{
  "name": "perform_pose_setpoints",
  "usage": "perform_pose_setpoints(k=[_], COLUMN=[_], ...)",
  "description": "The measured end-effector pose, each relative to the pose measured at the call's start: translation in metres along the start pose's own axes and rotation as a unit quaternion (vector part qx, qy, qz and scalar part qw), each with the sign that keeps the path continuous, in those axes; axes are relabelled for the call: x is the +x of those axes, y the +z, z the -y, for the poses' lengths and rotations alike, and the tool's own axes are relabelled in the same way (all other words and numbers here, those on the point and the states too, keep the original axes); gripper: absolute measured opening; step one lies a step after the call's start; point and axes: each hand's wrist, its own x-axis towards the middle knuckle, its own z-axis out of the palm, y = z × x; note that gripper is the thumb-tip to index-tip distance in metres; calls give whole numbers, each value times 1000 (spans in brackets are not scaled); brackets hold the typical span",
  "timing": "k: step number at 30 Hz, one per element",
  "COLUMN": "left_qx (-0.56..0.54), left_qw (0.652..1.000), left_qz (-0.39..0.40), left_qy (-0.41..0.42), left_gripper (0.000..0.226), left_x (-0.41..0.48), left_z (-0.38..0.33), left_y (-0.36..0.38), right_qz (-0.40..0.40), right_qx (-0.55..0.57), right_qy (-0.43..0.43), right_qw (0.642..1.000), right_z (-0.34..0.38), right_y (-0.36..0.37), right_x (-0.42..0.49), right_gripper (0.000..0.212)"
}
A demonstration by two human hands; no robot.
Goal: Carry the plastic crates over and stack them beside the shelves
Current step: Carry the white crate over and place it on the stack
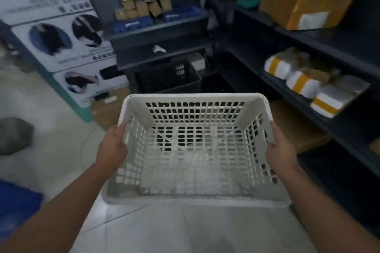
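Both hands are on the white plastic crate [195, 150], carried empty above the tiled floor [185, 230]. The left hand [113, 146] is closed round the left rim, the right hand [281, 150] round the right rim. Just ahead, a black crate [166, 78] sits under the dark shelves [308, 41], which hold taped parcels [304, 82] and a cardboard box [312, 6].

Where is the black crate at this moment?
In the head view, the black crate sits on the floor under the dark shelf unit at centre, just beyond the far rim of the white crate held in both hands.
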Motion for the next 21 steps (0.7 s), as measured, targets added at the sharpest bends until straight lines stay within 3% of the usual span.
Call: perform_pose_setpoints(k=[6,12,21], left_qx=[0,-4,-10], left_qw=[998,996,995], left_qz=[-43,-72,-87], left_qy=[-55,-54,-41], left_gripper=[77,78,77], left_x=[99,247,493], left_z=[4,28,36], left_y=[-19,-13,-29], right_qz=[44,56,21], right_qx=[-23,-43,-48], right_qy=[-48,-95,-107], right_qw=[998,993,993], right_z=[87,171,302], right_y=[41,102,180], right_x=[134,278,472], right_gripper=[67,68,70])
